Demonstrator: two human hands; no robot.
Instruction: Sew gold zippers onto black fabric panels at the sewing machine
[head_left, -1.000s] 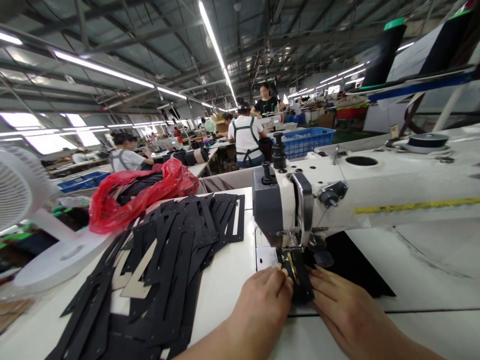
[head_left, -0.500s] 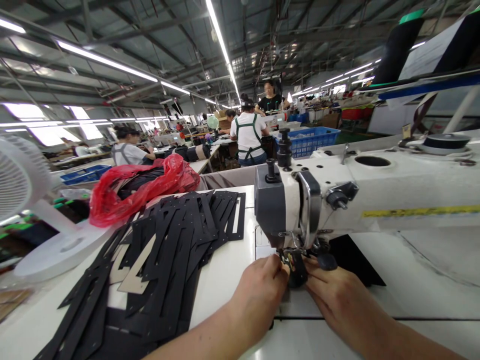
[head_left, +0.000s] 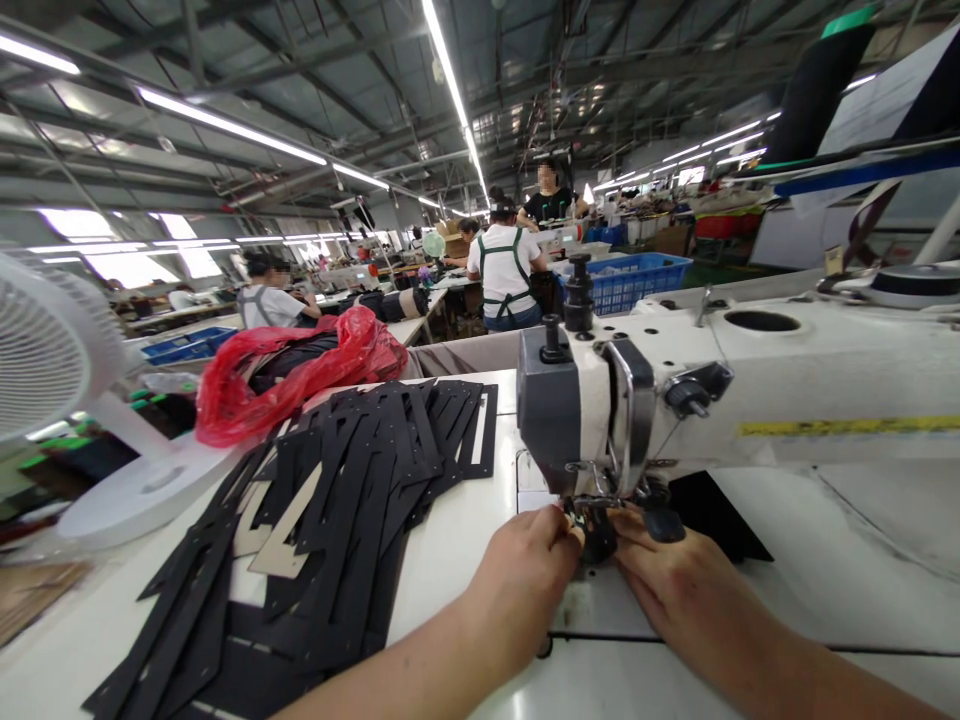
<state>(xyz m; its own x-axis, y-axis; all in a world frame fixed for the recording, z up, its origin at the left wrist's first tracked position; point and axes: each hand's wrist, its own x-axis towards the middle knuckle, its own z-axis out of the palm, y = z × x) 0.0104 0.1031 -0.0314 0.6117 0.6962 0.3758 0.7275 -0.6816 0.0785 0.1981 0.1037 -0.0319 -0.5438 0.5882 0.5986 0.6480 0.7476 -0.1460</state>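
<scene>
Sewing machine [head_left: 750, 380] showing white body, dark grey front cover [head_left: 551, 405]; yellow strip [head_left: 847, 428] with dark markings running along its side. Under sewing machine: work piece [head_left: 598, 543] showing black, flat piece [head_left: 712, 515] lying solid black. Left of sewing machine: desk [head_left: 442, 540] showing white; cut pieces [head_left: 349, 570] lying mostly black, two showing beige; bag [head_left: 240, 385] showing translucent red; fan [head_left: 56, 350] standing white. Beyond sewing machine: crate [head_left: 634, 283] showing blue lattice; co-worker's shirt [head_left: 500, 270] showing white beneath dark green straps. Above sewing machine: thread cone [head_left: 817, 95] showing black, tip [head_left: 847, 22] green.

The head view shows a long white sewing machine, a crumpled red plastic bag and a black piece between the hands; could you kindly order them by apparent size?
Sewing machine
Red plastic bag
Black piece, partly hidden
</scene>
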